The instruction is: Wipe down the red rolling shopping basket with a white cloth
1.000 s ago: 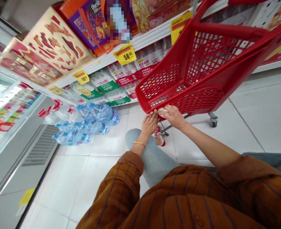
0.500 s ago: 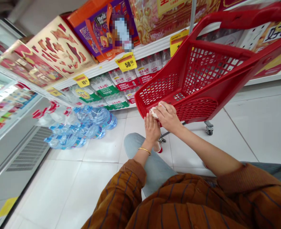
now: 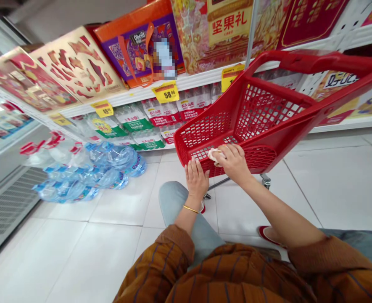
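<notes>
A red plastic shopping cart (image 3: 236, 109) stands tilted across the view in front of me. My left hand (image 3: 197, 177) lies on its near front corner, fingers stretched out side by side against the rim and the thumb apart. On that wrist is a gold bangle (image 3: 191, 209). My right hand (image 3: 235, 162) is closed around a crumpled white cloth (image 3: 216, 156), pressed to the cart's near upper rim just right of my left hand. Part of the cloth is hidden under the fingers.
Packs of bottled water (image 3: 138, 120) fill the lower shelf, with gift boxes (image 3: 141, 48) above. Large water bottles (image 3: 88, 172) stand on the floor at left, beside a refrigerated case (image 3: 9, 210). Cart wheels (image 3: 265, 181) rest on white tiles (image 3: 116, 248).
My right hand has slid rightward along the cart's rim with the cloth, away from my left hand. My left hand stays at the corner. The view has shifted slightly.
</notes>
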